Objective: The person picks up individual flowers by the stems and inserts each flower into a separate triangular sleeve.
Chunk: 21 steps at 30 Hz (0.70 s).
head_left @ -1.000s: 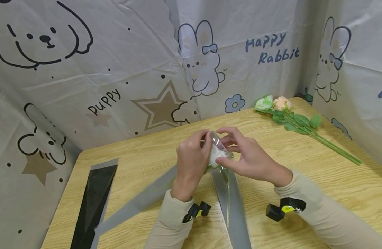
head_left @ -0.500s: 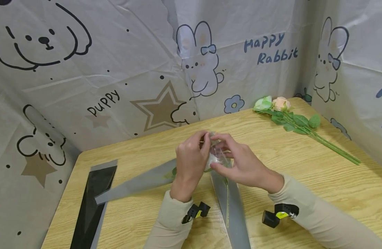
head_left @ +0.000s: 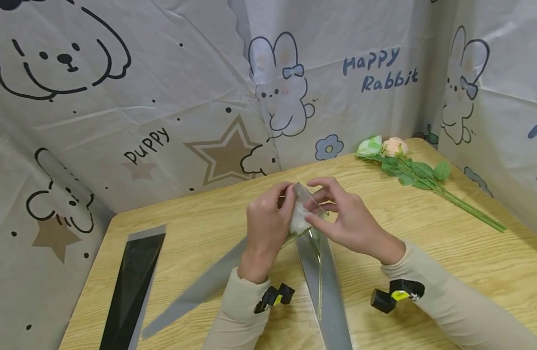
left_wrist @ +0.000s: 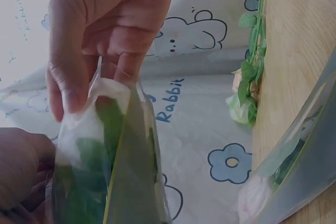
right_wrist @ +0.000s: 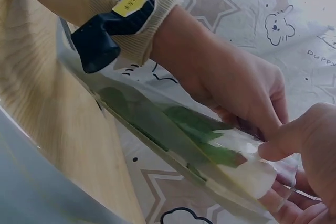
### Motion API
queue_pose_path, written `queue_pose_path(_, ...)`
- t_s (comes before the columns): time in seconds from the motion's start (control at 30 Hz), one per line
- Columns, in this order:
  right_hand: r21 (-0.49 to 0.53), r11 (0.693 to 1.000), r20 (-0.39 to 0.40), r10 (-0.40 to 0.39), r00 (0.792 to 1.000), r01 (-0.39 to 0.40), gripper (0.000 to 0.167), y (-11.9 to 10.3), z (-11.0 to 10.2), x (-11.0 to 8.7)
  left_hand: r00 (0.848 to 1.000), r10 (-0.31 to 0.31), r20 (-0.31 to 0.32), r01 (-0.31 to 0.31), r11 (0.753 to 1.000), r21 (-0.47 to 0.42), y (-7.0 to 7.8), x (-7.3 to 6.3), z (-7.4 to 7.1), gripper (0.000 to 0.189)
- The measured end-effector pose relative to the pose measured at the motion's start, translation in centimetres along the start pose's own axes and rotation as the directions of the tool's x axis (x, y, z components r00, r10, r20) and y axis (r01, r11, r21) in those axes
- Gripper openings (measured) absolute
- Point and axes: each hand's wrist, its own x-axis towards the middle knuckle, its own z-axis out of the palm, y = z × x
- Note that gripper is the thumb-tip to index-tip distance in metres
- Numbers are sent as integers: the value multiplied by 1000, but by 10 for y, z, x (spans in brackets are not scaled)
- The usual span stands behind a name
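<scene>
1. Pinching the rim of a grey-and-clear sleeve point(head_left: 198, 291), the left hand point(head_left: 268, 223) sits at the left side of the white flower point(head_left: 299, 221), thumb and fingertips close together.
2. The right hand point(head_left: 349, 218) is at the right side of the white flower, fingers curved and apart from the thumb, the sleeve's clear film held between them.
3. The white flower is inside that sleeve, between both hands and raised above the counter point(head_left: 408, 291). The sleeve's tail runs from it toward the near left; contact with the counter cannot be determined.
4. On the counter, a second sleeve point(head_left: 331, 296) extends from below the white flower toward the person; the left wrist view shows its pale pink bloom point(left_wrist: 255, 198).
5. Well left of the white flower lies a black sleeve point(head_left: 134, 282) with grey edging.
6. Well to its right, toward the rear, lie a green-white rose point(head_left: 370, 146) and a peach rose point(head_left: 395, 146), stems side by side.
</scene>
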Motion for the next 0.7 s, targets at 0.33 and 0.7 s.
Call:
queue_pose_path(0.33, 0, 1000, -71, -29, 997, 29, 49, 2, -11, 1, 992, -42, 122, 37, 998, 40, -1, -3, -2, 21)
queue_pose_path(0.7, -1, 1000, -90, 18, 996, -18, 49, 11, -29, 13, 842, -305, 445, 311, 948, 62, -13, -20, -10, 51)
